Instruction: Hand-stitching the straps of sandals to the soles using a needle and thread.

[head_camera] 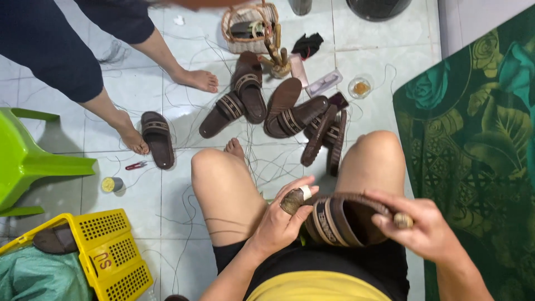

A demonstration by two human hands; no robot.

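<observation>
Head cam looking straight down at a seated person's lap. Brown slide sandal [343,220] sits across the lap btwn the knees, at approx 6 o'clock of the view, strap side up w/ striped band facing the left hand. Left hand [281,220] is curled round a stubby brown tool handle [292,200], thumb w/ white tape pressed on top, fingers wrapped tight, tool tip right against the sandal's strap end. Right hand [426,228] at 4 o'clock of the sandal, fingers pinched on the far edge of the sole, and a small rounded knob [402,221] pokes out btwn thumb and forefinger; can't tell what it is.

Up at 12 o'clock: a heap of matching brown sandals [278,108] on the white tiled floor [184,106], loose thread strewn all over. Wicker basket [248,28] beyond them. One lone sandal [157,139] at 10 o'clock, just beside another person's bare foot [134,139]. Small red snips [135,165] and a thread spool [112,184] near it. Yellow perforated crate [106,251] at 8 o'clock, green plastic chair [28,161] at 9. Green floral mat [473,145] along 3 o'clock.
</observation>
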